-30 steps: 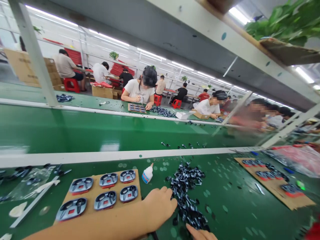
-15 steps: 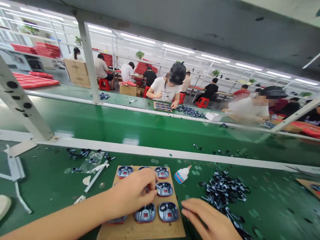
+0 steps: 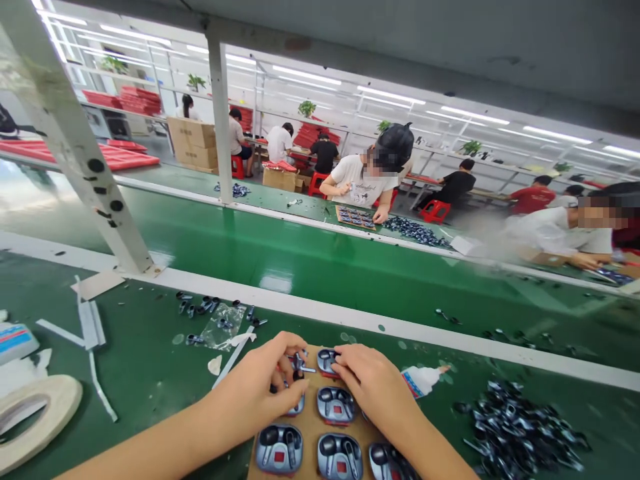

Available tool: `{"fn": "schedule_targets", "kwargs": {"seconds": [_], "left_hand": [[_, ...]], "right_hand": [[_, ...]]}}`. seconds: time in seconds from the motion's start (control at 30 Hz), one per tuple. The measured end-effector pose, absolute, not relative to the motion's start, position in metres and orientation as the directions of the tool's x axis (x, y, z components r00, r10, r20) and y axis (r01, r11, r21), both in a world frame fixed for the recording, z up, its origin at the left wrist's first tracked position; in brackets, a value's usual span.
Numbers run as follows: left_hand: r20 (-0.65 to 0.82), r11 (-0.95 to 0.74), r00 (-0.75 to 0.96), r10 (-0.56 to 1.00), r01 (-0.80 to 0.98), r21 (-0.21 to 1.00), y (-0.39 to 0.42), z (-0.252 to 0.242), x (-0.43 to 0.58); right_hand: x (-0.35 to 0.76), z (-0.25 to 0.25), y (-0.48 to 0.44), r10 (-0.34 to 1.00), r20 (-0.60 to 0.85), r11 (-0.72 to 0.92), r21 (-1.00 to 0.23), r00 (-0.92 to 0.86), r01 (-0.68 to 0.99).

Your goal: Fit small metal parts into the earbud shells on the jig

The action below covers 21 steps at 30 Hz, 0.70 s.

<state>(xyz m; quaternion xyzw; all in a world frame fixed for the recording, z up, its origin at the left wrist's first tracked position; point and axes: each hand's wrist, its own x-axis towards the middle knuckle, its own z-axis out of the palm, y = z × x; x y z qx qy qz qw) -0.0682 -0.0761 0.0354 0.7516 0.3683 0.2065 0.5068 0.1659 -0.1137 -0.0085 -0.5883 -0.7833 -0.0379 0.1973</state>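
left hand [image 3: 263, 375]: your grip is closed on a small dark earbud-shaped piece [image 3: 301, 364], pinched between thumb and curled fingers over the far left part of the board.
right hand [image 3: 371, 379]: your fingertips reach the edge of the far middle case [image 3: 327, 362]; you cannot tell from here whether this grip holds anything.
cardboard board [image 3: 310, 460]: it lies in front of you on the green surface [image 3: 165, 373], bearing rows of blue-grey cases [image 3: 336, 405], some partly hidden by your hands and right forearm.
case fillings: the uncovered cases near you show dark pieces in their hollows and a small red square.
white bottle [image 3: 421, 382]: just beyond your right wrist, partly covered by it.
loose pile [image 3: 523, 427]: dark pieces heaped to the right, apart from the board.
left side: a tape roll [image 3: 67, 400] near you, a clear bag [image 3: 223, 327] farther off.
across the line: a co-worker [image 3: 367, 177] bends over another board [image 3: 355, 217].
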Motion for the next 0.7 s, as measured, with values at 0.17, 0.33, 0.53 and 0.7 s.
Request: {"fn": "schedule_targets", "kwargs": {"seconds": [0.17, 0.33, 0.53, 0.7], "left_hand": [[0.014, -0.235, 0.684, 0.730, 0.231, 0.944, -0.082, 0.028, -0.063], [-0.014, -0.136, 0.694, 0.720, 0.160, 0.978, -0.093, 0.019, -0.052], [-0.196, 0.234, 0.734, 0.651, 0.052, 0.971, -0.106, 0.025, -0.044], [-0.270, 0.332, 0.703, 0.658, 0.052, 0.942, -0.107, 0.029, -0.045]], "right_hand": [[0.152, 0.016, -0.136, 0.822, 0.465, 0.434, -0.137, -0.329, 0.890], [0.139, 0.043, -0.155, 0.626, 0.638, 0.622, -0.059, -0.450, 0.781], [0.145, 0.036, -0.170, 0.577, 0.650, 0.611, 0.058, -0.494, 0.790], [0.149, 0.010, -0.172, 0.542, 0.742, 0.584, 0.007, -0.396, 0.812]]}}
